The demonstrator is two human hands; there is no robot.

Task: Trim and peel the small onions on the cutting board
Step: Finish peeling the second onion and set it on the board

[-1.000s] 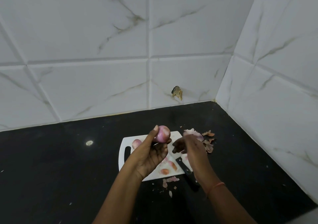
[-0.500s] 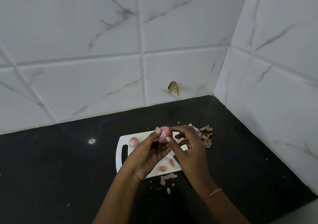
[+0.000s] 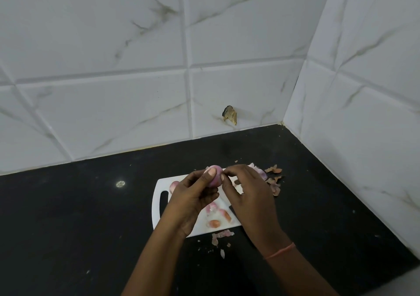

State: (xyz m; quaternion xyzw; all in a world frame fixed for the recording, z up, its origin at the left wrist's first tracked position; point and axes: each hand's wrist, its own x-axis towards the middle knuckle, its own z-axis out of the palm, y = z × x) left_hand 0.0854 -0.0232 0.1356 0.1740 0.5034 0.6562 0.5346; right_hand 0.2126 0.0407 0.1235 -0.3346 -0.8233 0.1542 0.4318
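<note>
A small pink onion (image 3: pixel 216 177) is held above the white cutting board (image 3: pixel 159 191). My left hand (image 3: pixel 193 195) grips it, thumb on top. My right hand (image 3: pixel 247 195) meets the onion's right side, its thumb and forefinger pinching at the onion's skin. Another peeled onion (image 3: pixel 173 185) lies on the board's far left. Cut onion ends (image 3: pixel 214 223) and bits of skin lie on the board's near part. A dark knife (image 3: pixel 231 209) shows only as a sliver under my right hand.
A heap of peeled skins (image 3: pixel 272 177) lies on the black counter (image 3: pixel 79 227) right of the board. More scraps (image 3: pixel 221 235) lie in front of the board. Tiled walls close the back and the right side.
My right hand came left from the peel heap to the onion and now pinches at its side. My left hand holds the onion much as before. The view shifted slightly.
</note>
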